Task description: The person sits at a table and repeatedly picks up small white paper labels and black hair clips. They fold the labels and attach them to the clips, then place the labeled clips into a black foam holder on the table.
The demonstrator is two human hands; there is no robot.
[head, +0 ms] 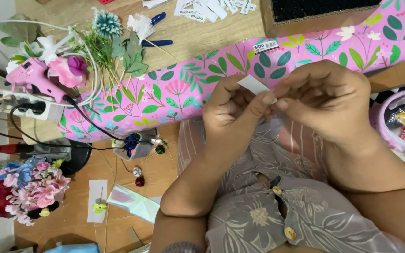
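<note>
Both my hands are raised close together over my lap. My left hand pinches a small white paper strip between thumb and fingers. My right hand meets it, its fingertips touching the strip's right end. Behind the hands lies a long roll of pink wrapping paper printed with green leaves and flowers.
A pink glue gun lies by artificial flowers and a white power strip at the left. A bouquet sits at lower left. Blue-handled scissors, paper slips, a cardboard box and a pink basket are nearby.
</note>
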